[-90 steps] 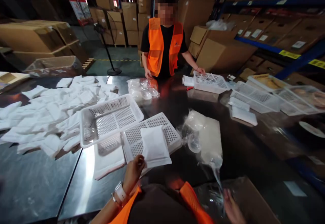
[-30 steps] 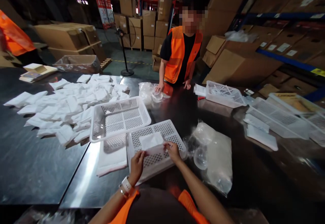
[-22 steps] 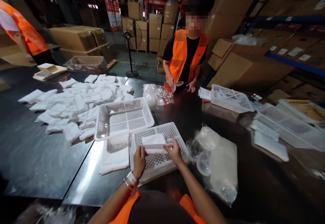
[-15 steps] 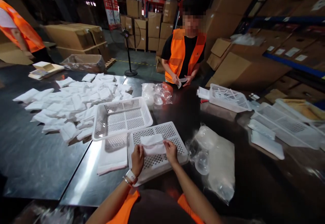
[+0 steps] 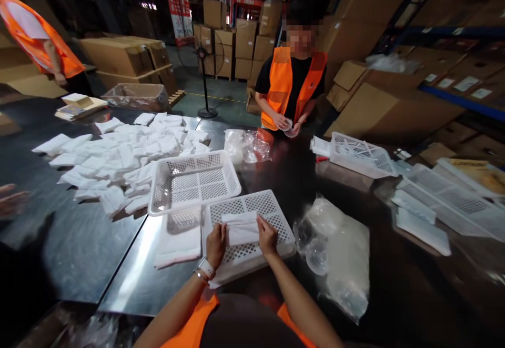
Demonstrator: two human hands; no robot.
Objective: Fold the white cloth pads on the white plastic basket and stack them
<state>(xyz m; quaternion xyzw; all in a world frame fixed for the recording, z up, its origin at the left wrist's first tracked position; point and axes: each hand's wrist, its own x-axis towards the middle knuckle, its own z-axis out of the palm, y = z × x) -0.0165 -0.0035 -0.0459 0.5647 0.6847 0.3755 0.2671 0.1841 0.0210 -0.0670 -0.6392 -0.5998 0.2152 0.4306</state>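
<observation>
My left hand (image 5: 215, 244) and my right hand (image 5: 267, 235) each pinch one end of a white cloth pack (image 5: 241, 228). The pack sits just over the white basket (image 5: 276, 216) turned bottom up near my edge of the table (image 5: 79, 248). Another basket (image 5: 193, 182) touches its far corner. A clear bag (image 5: 339, 253) lies just right. Left of my wrist the table is bare.

We wear an orange vest (image 5: 189, 332) over a dark shirt (image 5: 240, 324), arms bare, a white watch (image 5: 205, 268) on our left wrist.
</observation>
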